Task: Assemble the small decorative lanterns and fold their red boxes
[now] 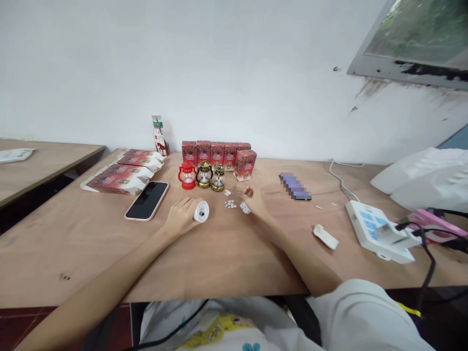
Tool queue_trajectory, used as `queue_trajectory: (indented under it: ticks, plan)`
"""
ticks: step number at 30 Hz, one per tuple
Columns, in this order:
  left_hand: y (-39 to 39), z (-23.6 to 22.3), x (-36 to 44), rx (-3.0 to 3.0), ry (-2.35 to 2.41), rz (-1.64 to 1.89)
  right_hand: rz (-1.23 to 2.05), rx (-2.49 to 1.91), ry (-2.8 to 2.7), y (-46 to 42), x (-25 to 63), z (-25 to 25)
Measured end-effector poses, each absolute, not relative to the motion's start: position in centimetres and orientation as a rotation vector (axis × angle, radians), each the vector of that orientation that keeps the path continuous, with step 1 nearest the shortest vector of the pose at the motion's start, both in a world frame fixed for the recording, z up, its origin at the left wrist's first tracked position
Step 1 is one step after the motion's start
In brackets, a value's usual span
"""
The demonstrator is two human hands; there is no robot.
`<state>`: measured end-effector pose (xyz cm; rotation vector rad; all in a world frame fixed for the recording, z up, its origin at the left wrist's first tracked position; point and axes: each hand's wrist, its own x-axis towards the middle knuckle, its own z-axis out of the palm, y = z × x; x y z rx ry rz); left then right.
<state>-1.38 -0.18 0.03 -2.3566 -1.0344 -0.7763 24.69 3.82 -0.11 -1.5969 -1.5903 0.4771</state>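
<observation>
Pale wall [234, 73], marked with dark scuffs near the window [424, 44], rises behind the brown wooden table [219, 263] I sit at. My left hand [182, 214] is closed around a white round part [201, 211], its hollow end turned toward me and showing something dark inside. I cannot tell whether the part touches the tabletop. My right hand [255, 201] is half curled, fingers bent close together, right beside some small metal pieces [237, 191]; whether I have one pinched I cannot tell. Between my hands lie a cluster of small round discs [230, 204] and, nearer the right one, some white bits [244, 208]. Just beyond stand three little lanterns, one red [188, 175], one black and gold [204, 174], one gold [218, 178], all upright. Red printed boxes [217, 155] line up behind them. To my left a dark-screened phone [147, 201] lies beside flattened cartons [119, 179]; far to my right sits a white power strip [360, 219] with plugs in it.
</observation>
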Motion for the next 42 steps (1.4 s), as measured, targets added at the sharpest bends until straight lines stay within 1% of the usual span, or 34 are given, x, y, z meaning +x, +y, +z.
queue_trajectory:
  ticks: [4, 7, 9, 22, 29, 36, 42]
  plan:
    - [-0.2, -0.2, -1.3, -2.387, -0.994, -0.775, 0.282, -1.151, -1.579, 1.0, 21.2, -0.8]
    - [-0.4, -0.2, -1.1, -2.409, -0.962, -0.768, 0.263, -0.919, -1.721, -1.4, 18.7, -1.0]
    - [-0.5, -0.2, -1.0, -2.431, -0.957, -0.748, 0.296, -0.857, -1.815, -2.5, 17.7, -1.1]
    - [-1.1, 0.1, -0.6, -2.383, -0.813, -0.705, 0.470, -0.853, -1.879, -2.8, 17.2, -1.3]
    - [-1.1, 0.3, -0.4, -2.352, -0.690, -0.800, 0.543, -0.879, -1.950, -2.6, 17.4, -1.3]
    - [-0.9, -0.3, -0.7, -2.438, -0.827, -0.726, 0.537, -0.824, -1.960, -2.8, 17.4, -1.0]
    - [-0.7, -0.3, -0.6, -2.438, -0.854, -0.794, 0.492, -0.772, -1.884, -2.7, 17.2, -1.5]
